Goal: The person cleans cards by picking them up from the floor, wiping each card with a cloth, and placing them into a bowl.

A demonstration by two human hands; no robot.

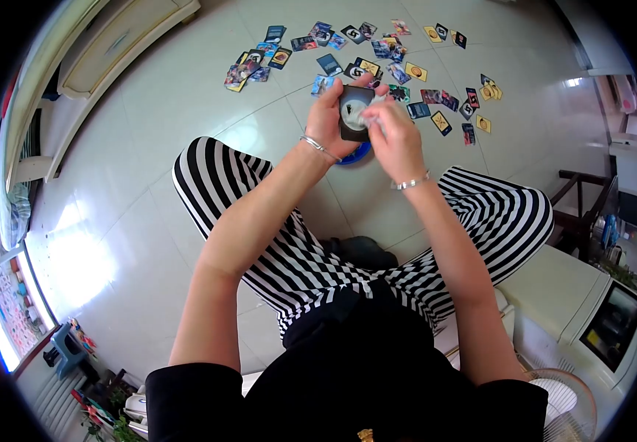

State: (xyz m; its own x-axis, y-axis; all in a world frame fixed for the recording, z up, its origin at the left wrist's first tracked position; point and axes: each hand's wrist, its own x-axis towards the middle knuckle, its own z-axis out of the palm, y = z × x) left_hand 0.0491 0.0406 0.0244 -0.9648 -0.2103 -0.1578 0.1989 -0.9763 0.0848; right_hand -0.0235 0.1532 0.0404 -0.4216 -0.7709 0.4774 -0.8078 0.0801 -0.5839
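My left hand [323, 124] grips a dark card [353, 94] with a pale round design, thumb along its left edge. I cannot tell whether it is one card or a small stack. Over the card, my right hand [397, 138] has its fingers pinched together on a crumpled white tissue [356, 116], blurred and partly hidden. Just beneath the hands, part of a blue round object [357, 155] shows above the floor. Past my fingers lie many loose picture cards [328, 65], some overlapping.
More cards spread to the right, such as a yellow-faced card [442, 123], and to the left in a pile [245, 70]. My striped legs [222, 184] are bent on the tiled floor [141, 140]. A wooden chair [580, 202] and a pale cabinet [554, 295] stand right.
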